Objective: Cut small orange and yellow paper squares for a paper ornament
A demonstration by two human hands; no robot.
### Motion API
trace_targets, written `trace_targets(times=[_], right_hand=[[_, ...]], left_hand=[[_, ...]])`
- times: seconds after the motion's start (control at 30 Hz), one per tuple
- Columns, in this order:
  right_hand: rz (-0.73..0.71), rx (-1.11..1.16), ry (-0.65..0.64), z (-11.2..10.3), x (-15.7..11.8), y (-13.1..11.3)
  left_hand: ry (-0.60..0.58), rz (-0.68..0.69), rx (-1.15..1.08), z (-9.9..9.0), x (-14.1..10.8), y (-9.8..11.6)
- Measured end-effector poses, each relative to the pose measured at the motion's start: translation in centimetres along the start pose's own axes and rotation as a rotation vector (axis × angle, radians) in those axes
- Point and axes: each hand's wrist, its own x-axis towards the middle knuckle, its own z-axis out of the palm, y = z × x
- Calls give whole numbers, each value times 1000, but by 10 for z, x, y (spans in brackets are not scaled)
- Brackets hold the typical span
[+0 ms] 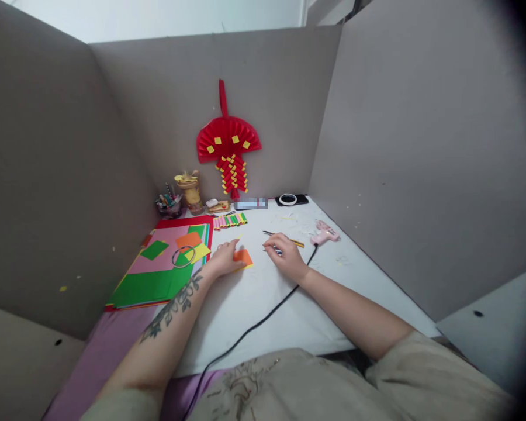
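My left hand [223, 258] lies on the white tabletop at the left edge of a small orange paper square [244, 258]. Its thumb and forefinger are spread apart and touch the paper, with a thin yellow edge showing under it. To the right, my right hand [284, 255] is closed, fingertips pinched together. A slim thing with a dark tip and bluish bits shows between its fingers, too small to name. Just beyond that hand lies a yellow and black pencil-like stick [296, 242]. Rolled paper tubes [230, 220] in pink, green and yellow stand in a row further back.
Coloured paper sheets [158, 286] with a clear ring [183, 256] on them lie left. A pink glue gun [325, 233] sits right, its black cord [254, 327] crossing the table. A phone [300, 200], pen holder [169, 204] and red paper fan decoration [228, 137] are behind; grey panels surround.
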Motion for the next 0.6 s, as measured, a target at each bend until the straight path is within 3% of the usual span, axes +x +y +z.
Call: trace_targets(times=[0.13, 0.2, 0.3, 0.43, 0.5, 0.6], right_hand=[[6, 16, -16, -1, -1, 1], [44, 37, -27, 0, 0, 0], [177, 101, -20, 5, -2, 2], [413, 254, 13, 19, -7, 9], [477, 328, -11, 27, -10, 13], [510, 398, -39, 32, -12, 16]], left_hand=[[-158, -67, -126, -5, 23, -8], [-170, -79, -212, -6, 25, -12], [-113, -99, -370, -5, 17, -11], [51, -188, -850, -5, 0, 8], [110, -188, -1022, -5, -8, 20], [123, -175, -1102, -2, -15, 33]])
